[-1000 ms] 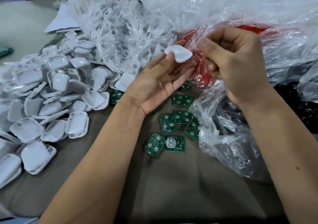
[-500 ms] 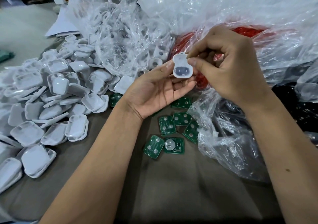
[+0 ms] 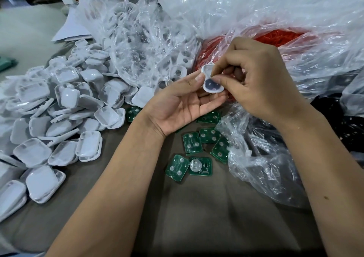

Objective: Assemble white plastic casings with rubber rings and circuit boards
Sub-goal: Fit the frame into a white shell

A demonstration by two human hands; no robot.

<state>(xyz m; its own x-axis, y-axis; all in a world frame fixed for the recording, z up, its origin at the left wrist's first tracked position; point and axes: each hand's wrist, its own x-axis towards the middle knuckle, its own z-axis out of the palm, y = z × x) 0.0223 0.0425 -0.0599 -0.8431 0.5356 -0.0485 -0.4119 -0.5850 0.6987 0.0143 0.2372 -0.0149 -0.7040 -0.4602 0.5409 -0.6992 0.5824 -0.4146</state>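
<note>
Your left hand (image 3: 183, 101) pinches the white casing (image 3: 211, 79), cavity up, long axis upright — your right hand (image 3: 256, 79), touching it, pinches at its rim.

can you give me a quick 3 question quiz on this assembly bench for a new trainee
1. True or false: the white casing held between both hands shows its hollow inside to the camera.
2. Multiple choice: the green circuit boards lie A) on the table below the hands, B) inside the bag of red rubber rings, C) on top of the pile of white casings.
3. Fill in: the left hand supports the casing on its fingers while the right hand works inside it with its ____.

Key: 1 true; 2 A; 3 fingertips
</note>
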